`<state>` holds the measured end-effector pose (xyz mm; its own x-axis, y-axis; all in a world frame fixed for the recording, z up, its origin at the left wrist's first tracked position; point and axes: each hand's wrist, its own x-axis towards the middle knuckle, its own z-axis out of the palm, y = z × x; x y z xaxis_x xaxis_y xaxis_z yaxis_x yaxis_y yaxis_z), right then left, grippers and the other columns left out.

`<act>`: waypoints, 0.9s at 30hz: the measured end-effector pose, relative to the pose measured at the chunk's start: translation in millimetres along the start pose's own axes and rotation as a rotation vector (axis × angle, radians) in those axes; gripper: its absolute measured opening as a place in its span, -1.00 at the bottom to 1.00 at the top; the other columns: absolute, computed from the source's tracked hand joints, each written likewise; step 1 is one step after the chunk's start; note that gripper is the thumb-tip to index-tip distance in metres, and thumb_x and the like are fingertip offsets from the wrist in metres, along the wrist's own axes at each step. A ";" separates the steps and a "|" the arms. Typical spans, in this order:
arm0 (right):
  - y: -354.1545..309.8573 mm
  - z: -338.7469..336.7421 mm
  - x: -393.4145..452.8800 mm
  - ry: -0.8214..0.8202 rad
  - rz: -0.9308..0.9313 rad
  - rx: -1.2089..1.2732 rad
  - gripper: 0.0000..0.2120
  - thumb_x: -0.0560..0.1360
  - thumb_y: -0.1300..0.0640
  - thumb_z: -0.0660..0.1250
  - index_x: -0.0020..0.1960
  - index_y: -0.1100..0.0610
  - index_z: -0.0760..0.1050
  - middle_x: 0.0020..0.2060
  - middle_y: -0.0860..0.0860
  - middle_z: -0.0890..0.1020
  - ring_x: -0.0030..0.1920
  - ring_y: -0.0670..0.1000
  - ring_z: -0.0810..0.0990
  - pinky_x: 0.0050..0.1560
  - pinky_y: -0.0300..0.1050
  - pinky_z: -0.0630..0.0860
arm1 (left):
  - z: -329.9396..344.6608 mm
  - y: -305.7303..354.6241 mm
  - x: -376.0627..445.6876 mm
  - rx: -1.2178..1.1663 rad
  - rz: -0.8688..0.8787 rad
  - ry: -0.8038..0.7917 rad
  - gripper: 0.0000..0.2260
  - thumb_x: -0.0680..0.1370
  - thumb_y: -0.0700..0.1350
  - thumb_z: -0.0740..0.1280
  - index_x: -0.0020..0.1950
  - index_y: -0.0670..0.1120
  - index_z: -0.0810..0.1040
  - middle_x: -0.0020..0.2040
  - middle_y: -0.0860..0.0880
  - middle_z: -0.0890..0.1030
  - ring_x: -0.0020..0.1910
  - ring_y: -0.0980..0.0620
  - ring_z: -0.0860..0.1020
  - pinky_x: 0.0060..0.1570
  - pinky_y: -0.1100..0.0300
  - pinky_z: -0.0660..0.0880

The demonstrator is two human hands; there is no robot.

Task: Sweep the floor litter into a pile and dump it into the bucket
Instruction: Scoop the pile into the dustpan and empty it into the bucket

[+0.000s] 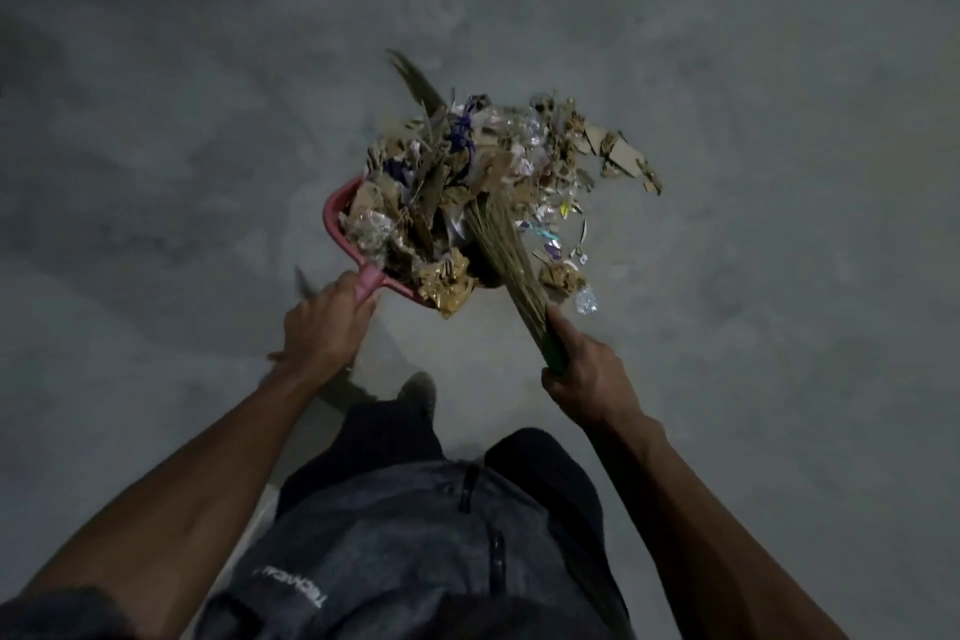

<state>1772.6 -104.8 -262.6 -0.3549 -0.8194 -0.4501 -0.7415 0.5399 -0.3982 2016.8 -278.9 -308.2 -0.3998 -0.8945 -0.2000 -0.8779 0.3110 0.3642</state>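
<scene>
Mostly gathered: left hand (324,322) grips a pink dustpan (332,218) heaped with litter (441,182); right hand (584,379) grips the broom (511,254). Scraps (618,150) remain right; no bucket visible.

Litter (415,202) heaped in dustpan (332,218), broom (501,244) right, scraps (618,150) beyond.

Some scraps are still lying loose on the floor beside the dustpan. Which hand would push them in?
The right hand. It grips the broom, whose bristles lie beside the loose scraps. The left hand holds the dustpan handle.
</scene>
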 end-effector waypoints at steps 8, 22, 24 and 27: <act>-20.2 23.3 -69.9 -0.056 -0.186 -0.122 -0.27 0.48 0.17 0.30 0.56 -0.12 0.08 -0.09 0.06 0.50 -0.16 0.08 0.48 -0.22 -0.07 0.43 | -1.8 -34.7 -139.6 -0.081 -0.169 0.136 -0.73 0.64 0.06 0.16 0.15 -0.10 0.48 -0.04 -0.11 0.64 -0.08 -0.17 0.61 -0.13 0.04 0.43; -125.6 82.1 -189.3 -0.221 -0.583 -0.355 -0.23 0.47 0.15 0.27 0.58 -0.15 0.01 0.00 0.09 0.54 -0.09 0.12 0.55 -0.10 0.07 0.59 | -15.3 -105.6 -390.6 -0.226 -0.662 0.384 -0.77 0.62 0.01 0.23 0.12 -0.12 0.50 -0.13 -0.15 0.60 -0.12 -0.24 0.58 -0.20 0.05 0.40; -152.3 100.5 -202.1 -0.239 -0.629 -0.373 -0.23 0.48 0.15 0.27 0.58 -0.15 0.01 -0.02 0.07 0.53 -0.11 0.09 0.55 -0.13 0.02 0.59 | -19.3 -127.0 -418.3 -0.220 -0.718 0.428 -0.77 0.62 0.02 0.24 0.13 -0.12 0.50 -0.09 -0.16 0.62 -0.08 -0.26 0.58 -0.18 0.03 0.40; -193.6 134.3 -222.6 -0.268 -0.687 -0.377 -0.23 0.48 0.18 0.27 0.58 -0.14 0.02 -0.03 0.07 0.54 -0.13 0.06 0.55 -0.14 0.00 0.61 | -26.8 -165.6 -456.5 -0.217 -0.781 0.473 -0.75 0.62 0.04 0.22 0.14 -0.11 0.50 -0.04 -0.17 0.63 -0.04 -0.26 0.59 -0.14 0.01 0.43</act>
<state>2071.6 -1.1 -192.6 0.3588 -0.8442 -0.3982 -0.9019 -0.2037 -0.3809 2351.8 69.3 -252.9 0.4723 -0.8772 -0.0861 -0.7650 -0.4565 0.4544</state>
